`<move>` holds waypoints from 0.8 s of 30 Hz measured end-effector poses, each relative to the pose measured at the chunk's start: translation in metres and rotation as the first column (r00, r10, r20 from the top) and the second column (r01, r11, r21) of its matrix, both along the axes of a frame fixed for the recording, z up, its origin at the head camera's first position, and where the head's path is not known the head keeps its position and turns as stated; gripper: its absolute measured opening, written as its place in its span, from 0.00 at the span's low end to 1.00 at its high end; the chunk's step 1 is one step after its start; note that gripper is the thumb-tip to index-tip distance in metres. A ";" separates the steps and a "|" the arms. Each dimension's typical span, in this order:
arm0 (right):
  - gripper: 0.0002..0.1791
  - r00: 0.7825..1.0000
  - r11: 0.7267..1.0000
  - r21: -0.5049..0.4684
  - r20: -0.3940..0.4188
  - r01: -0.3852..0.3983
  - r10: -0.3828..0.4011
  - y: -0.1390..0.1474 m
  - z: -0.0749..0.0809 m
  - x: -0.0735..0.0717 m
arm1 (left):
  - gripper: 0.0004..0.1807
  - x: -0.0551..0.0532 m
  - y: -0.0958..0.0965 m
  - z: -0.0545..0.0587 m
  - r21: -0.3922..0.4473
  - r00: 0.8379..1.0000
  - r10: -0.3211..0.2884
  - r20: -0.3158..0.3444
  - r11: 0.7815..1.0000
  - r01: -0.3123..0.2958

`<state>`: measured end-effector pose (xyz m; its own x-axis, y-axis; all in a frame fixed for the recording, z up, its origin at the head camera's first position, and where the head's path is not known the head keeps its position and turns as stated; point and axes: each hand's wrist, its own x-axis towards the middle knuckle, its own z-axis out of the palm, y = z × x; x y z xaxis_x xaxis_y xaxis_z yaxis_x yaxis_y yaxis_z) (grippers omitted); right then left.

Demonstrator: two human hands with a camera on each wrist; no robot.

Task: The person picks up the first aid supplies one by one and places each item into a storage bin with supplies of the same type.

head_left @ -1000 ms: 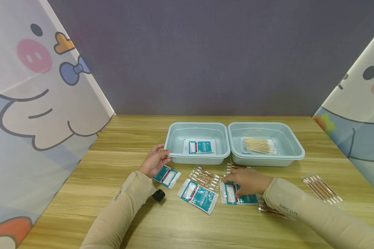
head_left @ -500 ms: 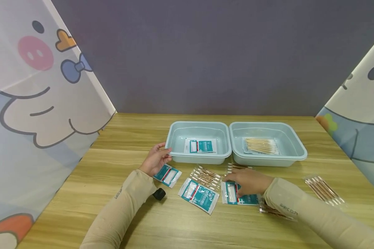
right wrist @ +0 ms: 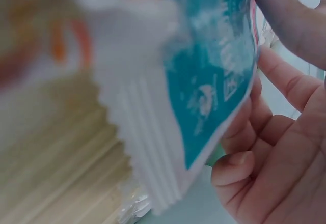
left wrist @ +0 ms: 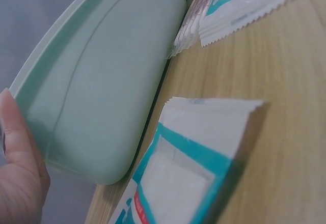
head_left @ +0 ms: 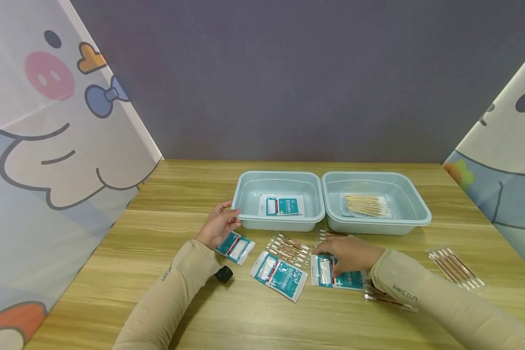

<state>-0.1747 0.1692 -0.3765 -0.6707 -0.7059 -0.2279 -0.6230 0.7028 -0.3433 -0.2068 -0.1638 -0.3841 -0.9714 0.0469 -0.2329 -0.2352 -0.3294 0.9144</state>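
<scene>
My left hand (head_left: pixel 220 226) grips the left corner of the left pale blue basin (head_left: pixel 280 226), thumb on the rim; the left wrist view shows the thumb (left wrist: pixel 15 132) against its outer wall. A teal and white sealed packet (head_left: pixel 236 247) lies just beside that hand. On the right, my right hand (head_left: pixel 350 253) pinches the upper edge of another teal and white packet (head_left: pixel 323 270), with thumb and fingers at its edge in the right wrist view. Bundled cotton swabs in clear wrap (head_left: pixel 389 298) lie partly under the right forearm. A third packet (head_left: pixel 280 276) rests between the hands.
The right basin (head_left: pixel 376 227) stands against the left one and holds a pack of wooden cotton swabs (head_left: pixel 367 205). A flat packet (head_left: pixel 282 205) lies inside the left basin. More wrapped swabs lie before the basins (head_left: pixel 288 249) and at the far right (head_left: pixel 455 267).
</scene>
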 end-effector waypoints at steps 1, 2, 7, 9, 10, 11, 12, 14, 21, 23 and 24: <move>0.31 1.000 1.000 -0.001 0.001 -0.003 0.003 0.000 -0.001 0.000 | 0.27 0.000 0.000 0.000 0.001 1.000 0.003 -0.001 1.000 -0.003; 0.31 1.000 1.000 -0.003 -0.003 -0.011 0.011 0.000 -0.001 -0.001 | 0.27 0.000 0.000 0.000 0.003 1.000 0.005 -0.002 1.000 -0.005; 0.27 0.999 0.999 -0.027 -0.015 -0.031 0.031 0.002 -0.003 -0.005 | 0.26 0.000 0.001 -0.001 0.014 1.000 0.014 -0.002 1.000 -0.014; 0.26 0.999 0.998 -0.044 -0.014 -0.033 0.032 0.003 -0.003 -0.007 | 0.26 0.000 0.001 -0.001 0.013 1.000 0.012 -0.005 1.000 -0.012; 0.25 0.999 0.998 -0.055 -0.009 -0.032 0.031 0.003 -0.003 -0.008 | 0.26 0.000 0.001 -0.001 0.014 1.000 0.014 -0.006 1.000 -0.013; 0.24 1.000 0.997 -0.066 0.000 -0.027 0.027 0.003 -0.003 -0.008 | 0.26 0.000 0.001 -0.001 0.015 1.000 0.014 -0.007 1.000 -0.014; 0.23 1.000 0.996 -0.084 0.015 -0.025 0.026 0.004 -0.003 -0.009 | 0.26 0.000 0.001 -0.001 0.014 1.000 0.014 -0.009 1.000 -0.014; 0.21 0.999 0.992 -0.124 0.042 -0.028 0.034 0.005 -0.002 -0.010 | 0.27 0.000 0.001 -0.001 0.009 1.000 0.012 -0.011 1.000 -0.012; 0.17 0.981 0.962 -0.272 0.182 -0.016 0.068 0.009 0.002 -0.012 | 0.26 0.001 0.001 0.000 -0.010 1.000 0.009 -0.010 1.000 -0.010; 0.16 0.974 0.955 -0.296 0.218 0.002 0.066 0.010 0.005 -0.012 | 0.26 0.002 0.001 0.001 -0.016 1.000 0.004 -0.012 1.000 -0.004; 0.15 0.971 0.953 -0.303 0.232 0.010 0.064 0.010 0.006 -0.012 | 0.26 0.002 0.001 0.001 -0.017 1.000 0.001 -0.013 1.000 -0.002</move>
<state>-0.1870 0.1791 -0.3700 -0.6033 -0.7829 -0.1524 -0.5149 0.5282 -0.6752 -0.2050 -0.1627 -0.3832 -0.9745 0.0415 -0.2207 -0.2224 -0.3138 0.9231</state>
